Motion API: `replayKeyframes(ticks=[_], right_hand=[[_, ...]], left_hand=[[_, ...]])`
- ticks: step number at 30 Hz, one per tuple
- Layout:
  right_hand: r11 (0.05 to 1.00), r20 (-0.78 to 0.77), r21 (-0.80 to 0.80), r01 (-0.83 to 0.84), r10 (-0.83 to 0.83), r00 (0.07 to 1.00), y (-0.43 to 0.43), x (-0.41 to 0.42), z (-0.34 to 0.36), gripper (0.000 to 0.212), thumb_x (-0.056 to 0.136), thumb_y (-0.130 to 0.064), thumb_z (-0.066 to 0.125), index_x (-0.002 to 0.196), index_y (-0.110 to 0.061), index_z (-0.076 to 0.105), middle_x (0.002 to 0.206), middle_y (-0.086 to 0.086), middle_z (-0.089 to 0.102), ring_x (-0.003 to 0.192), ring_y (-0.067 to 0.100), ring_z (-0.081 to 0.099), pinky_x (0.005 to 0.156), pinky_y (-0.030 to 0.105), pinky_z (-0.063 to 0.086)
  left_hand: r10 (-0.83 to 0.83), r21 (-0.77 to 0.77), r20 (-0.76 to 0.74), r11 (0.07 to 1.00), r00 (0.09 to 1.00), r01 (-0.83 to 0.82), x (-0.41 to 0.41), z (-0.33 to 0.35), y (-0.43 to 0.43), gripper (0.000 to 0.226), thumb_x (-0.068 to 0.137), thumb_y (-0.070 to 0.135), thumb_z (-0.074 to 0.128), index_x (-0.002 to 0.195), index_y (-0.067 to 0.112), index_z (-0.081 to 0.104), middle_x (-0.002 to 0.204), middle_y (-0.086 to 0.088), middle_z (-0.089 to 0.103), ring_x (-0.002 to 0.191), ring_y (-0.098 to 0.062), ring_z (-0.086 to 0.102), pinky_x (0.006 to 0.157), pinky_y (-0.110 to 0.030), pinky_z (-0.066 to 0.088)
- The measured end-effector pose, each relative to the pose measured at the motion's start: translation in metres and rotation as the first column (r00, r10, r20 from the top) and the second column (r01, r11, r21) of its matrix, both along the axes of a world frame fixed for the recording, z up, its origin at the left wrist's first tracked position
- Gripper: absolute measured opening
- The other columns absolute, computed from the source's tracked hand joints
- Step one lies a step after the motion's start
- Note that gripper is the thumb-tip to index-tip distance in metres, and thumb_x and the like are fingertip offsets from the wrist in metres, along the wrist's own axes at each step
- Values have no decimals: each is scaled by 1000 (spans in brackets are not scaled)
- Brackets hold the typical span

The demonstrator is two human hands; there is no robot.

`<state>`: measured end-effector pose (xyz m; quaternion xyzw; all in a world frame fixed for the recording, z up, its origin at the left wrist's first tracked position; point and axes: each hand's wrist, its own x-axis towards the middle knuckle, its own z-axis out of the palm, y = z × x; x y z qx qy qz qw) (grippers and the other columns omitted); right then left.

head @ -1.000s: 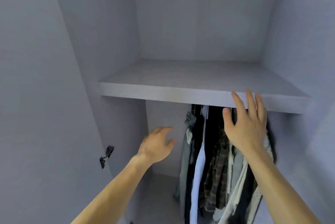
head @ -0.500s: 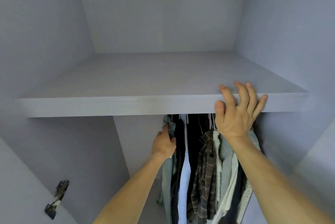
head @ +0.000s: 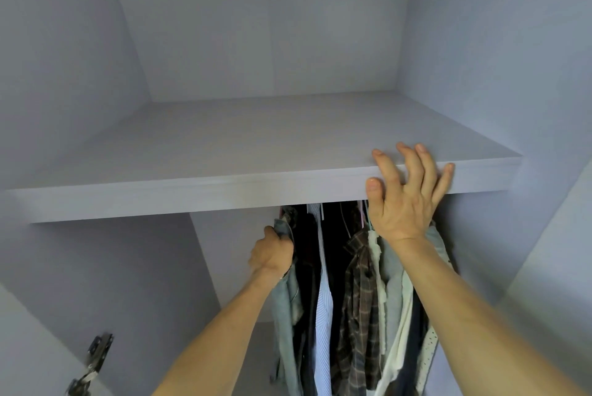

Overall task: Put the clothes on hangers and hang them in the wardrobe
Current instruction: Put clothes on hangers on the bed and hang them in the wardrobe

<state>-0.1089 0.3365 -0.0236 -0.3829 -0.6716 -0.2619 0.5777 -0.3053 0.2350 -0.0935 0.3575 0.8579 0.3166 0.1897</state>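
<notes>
Left hand (head: 272, 251) is curled around the top of a denim piece (head: 286, 309), gripping it right at the left end of the row of clothes (head: 392, 293) hanging under the shelf (head: 224, 192) inside the wardrobe (head: 288, 27). Right hand (head: 407, 206) is empty, fingers straight and spread over the shelf's front edge (thumb on the edge face, can't tell how hard it's pressing). Next to the denim hang something dark, a striped shirt (head: 323, 299) and a plaid shirt (head: 360, 299), with pale stuff behind the right wrist. Door hinge (head: 96, 354) sits bottom left.
</notes>
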Motion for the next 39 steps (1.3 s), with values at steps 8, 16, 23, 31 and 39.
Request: replayKeyframes(ticks=[8, 16, 23, 31, 39], right_hand=[[999, 12, -27, 19, -18, 1000, -3, 1, 1, 43, 103, -48, 27, 135, -34, 52, 142, 5, 48, 140, 27, 35, 117, 60, 11], [995, 31, -99, 14, -11, 999, -10, 4, 5, 43, 101, -48, 27, 136, -35, 49, 143, 6, 47, 140, 27, 33, 118, 59, 8], [981, 83, -193, 9, 7, 997, -17, 10, 8, 41, 100, -49, 32, 135, -35, 48, 146, 7, 43, 142, 28, 31, 118, 60, 8], [941, 131, -339, 18, 28, 991, -32, 14, 15, 42, 101, -47, 29, 136, -34, 49, 151, 7, 38, 146, 28, 24, 120, 60, 5], [903, 54, -425, -60, 91, 994, -86, 8, 5, 55, 98, -38, 45, 149, -21, 38, 159, 13, 24, 149, 32, 19, 120, 57, 12]], left_hand=[[-129, 176, 208, 980, 970, 93, -24, 21, -16, 18, 85, 30, 56, 95, 15, 58, 91, -2, 65, 80, -17, 59, 63, -30, 41], [73, 374, 177, 918, 982, -136, -31, 20, -38, 28, 103, 36, 49, 98, 12, 62, 91, -5, 65, 85, -25, 61, 68, -33, 44], [99, 434, 147, 888, 984, -154, -41, 33, -40, 30, 102, 35, 49, 92, 9, 59, 84, -6, 63, 84, -31, 60, 72, -37, 46], [37, 434, 117, 897, 992, -84, -27, 22, -87, 22, 103, 34, 50, 104, 14, 58, 85, 8, 58, 78, -14, 56, 64, -27, 40], [-45, 403, 214, 914, 976, -46, -14, -14, -167, 14, 102, 34, 53, 97, 24, 61, 89, 5, 68, 82, -6, 64, 64, -18, 44]])
